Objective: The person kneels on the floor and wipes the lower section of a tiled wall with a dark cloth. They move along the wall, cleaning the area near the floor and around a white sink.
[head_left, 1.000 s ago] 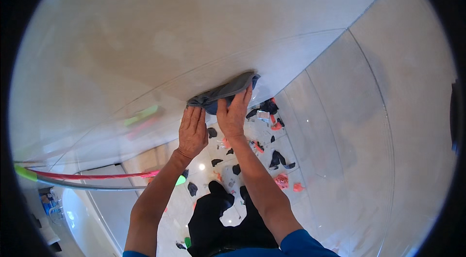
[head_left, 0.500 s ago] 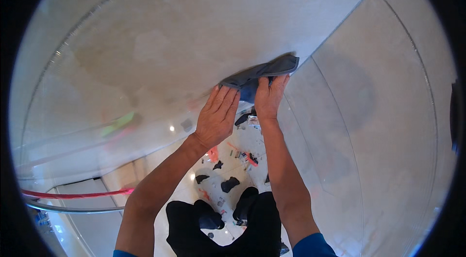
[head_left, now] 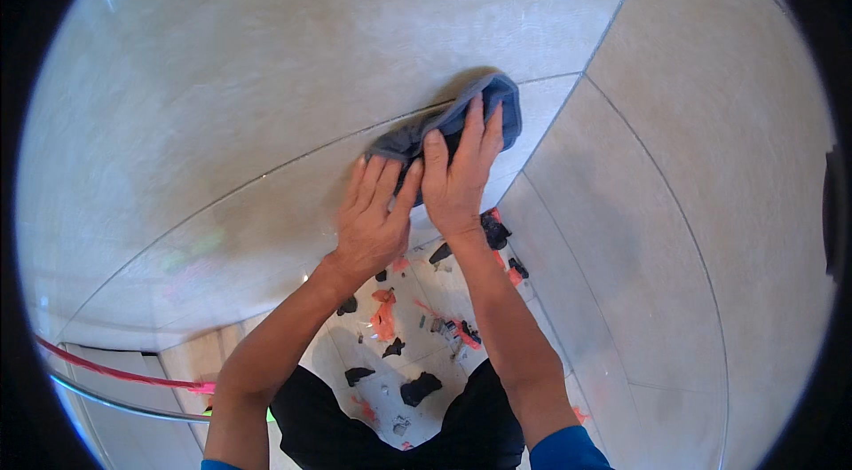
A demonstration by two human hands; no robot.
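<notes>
A dark grey-blue cloth (head_left: 508,119) is pressed, bunched and folded, against the glossy beige tiled wall (head_left: 293,88), lying across a horizontal joint near the corner. My right hand (head_left: 457,186) bears on its middle with the fingers stretched upward over the fabric, and the thumb lies at the left of the palm. Beside it, lower and to the left, my left hand (head_left: 371,217) holds the cloth's lower left end under straight fingertips. Both thumbs are close together. Part of the cloth is hidden behind the hands.
A second tiled wall (head_left: 674,115) meets the first at the right. Below, the floor is littered with black scraps (head_left: 421,388), orange scraps (head_left: 383,317) and small debris. At the left, a red band (head_left: 124,371) runs above a curved metal tube (head_left: 133,405).
Both hands and the cloth have shifted left in the view, and the right hand now reaches higher over the cloth. The view has tilted, showing more of the littered floor.
</notes>
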